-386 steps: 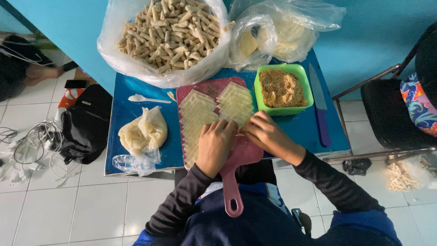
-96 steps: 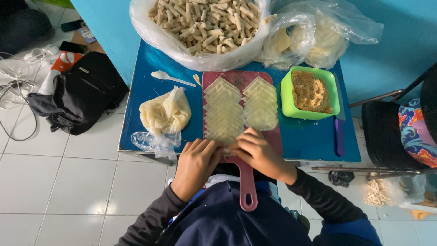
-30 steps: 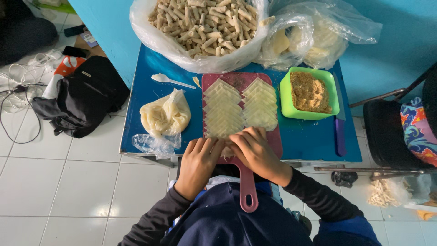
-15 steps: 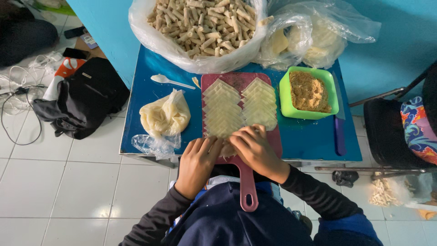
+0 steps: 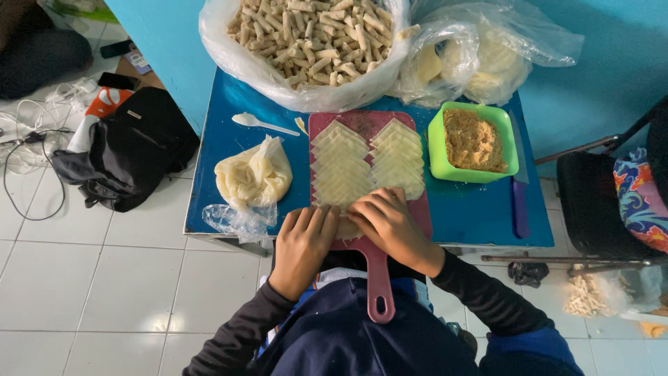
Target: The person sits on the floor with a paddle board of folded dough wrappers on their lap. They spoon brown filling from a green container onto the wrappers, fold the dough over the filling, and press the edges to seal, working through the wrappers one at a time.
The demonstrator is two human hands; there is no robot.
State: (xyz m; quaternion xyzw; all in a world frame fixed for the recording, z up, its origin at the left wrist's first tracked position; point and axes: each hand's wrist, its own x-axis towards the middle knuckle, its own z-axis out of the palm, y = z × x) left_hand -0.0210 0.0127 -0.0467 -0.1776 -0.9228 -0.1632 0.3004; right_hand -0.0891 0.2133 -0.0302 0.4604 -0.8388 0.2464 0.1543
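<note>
**Two hands at the near end of a board laid with two rows of wrappers**

Both hands rest on the near end of one pink cutting board (image 5: 362, 125), whose single handle points back toward the person. The left hand (image 5: 304, 240) lies palm down, fingers bent and close together, over the lowest piece of the left row of wrappers (image 5: 339, 167). The right hand (image 5: 393, 226) is curled beside it, fingertips touching the bottom of the right row of wrappers (image 5: 398, 154). Whether either hand pinches a wrapper cannot be told, since the fingers cover the spot. Each of the two rows is a stack of pale, pointed sheets overlapping like shingles; the exact count in each is too fine to read.

On the blue table (image 5: 216, 150) stand one green tub (image 5: 472, 143) of brown crumbly filling to the right of the board, one purple-handled knife (image 5: 519, 188) further right, one white spoon (image 5: 261, 123) and one small bag of pale dough (image 5: 252, 177) to the left. At the far edge sit two larger plastic bags: one bag of rolled sticks (image 5: 309, 42), and one bag of round wrappers (image 5: 480, 52). One black backpack (image 5: 129, 150) lies on the tiled floor at the left.
</note>
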